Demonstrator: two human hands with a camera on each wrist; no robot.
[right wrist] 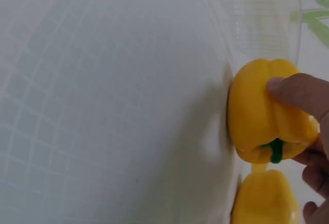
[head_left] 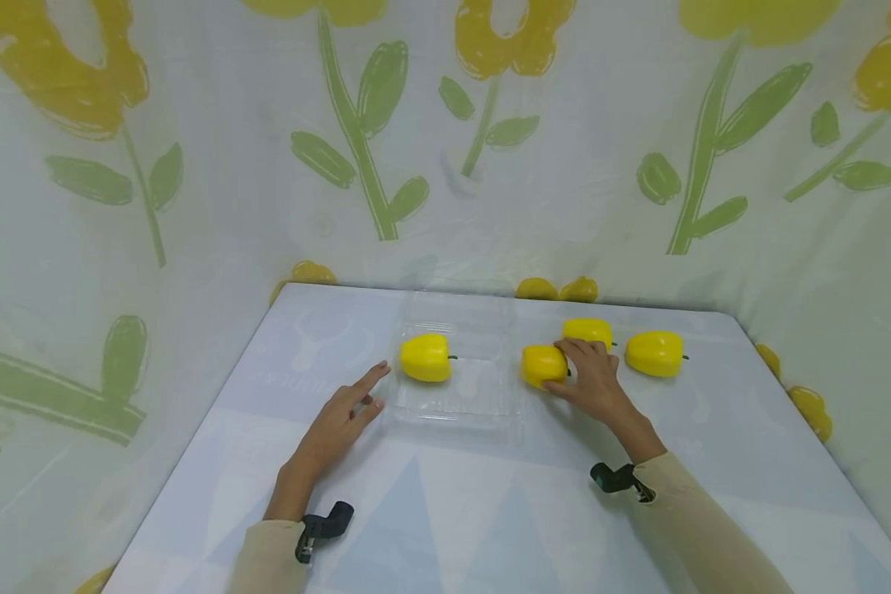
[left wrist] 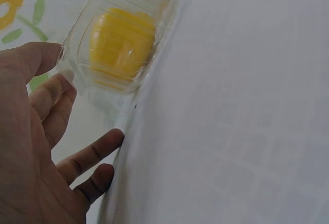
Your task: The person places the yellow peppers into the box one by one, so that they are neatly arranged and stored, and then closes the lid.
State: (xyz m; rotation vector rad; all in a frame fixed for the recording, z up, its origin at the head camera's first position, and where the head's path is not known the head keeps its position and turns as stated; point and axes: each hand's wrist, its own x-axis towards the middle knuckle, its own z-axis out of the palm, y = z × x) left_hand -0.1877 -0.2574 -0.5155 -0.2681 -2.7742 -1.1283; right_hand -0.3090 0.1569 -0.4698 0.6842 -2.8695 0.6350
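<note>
My right hand (head_left: 592,386) grips a yellow bell pepper (head_left: 540,366) with a green stem, thumb on its near side and fingers on the far side. In the right wrist view this pepper (right wrist: 262,111) stands close to the table surface, beside the clear container. My left hand (head_left: 337,429) has its fingers extended at the left edge of the clear plastic container (head_left: 453,411), fingertips right at the rim in the left wrist view. Another yellow bell pepper (head_left: 426,358) lies inside the container, towards its left, stem pointing right.
Two more yellow bell peppers (head_left: 588,331) (head_left: 655,354) lie on the table to the right, behind and beside my right hand. The pale table (head_left: 453,528) ends at a flower-printed curtain (head_left: 549,206) at the back and sides.
</note>
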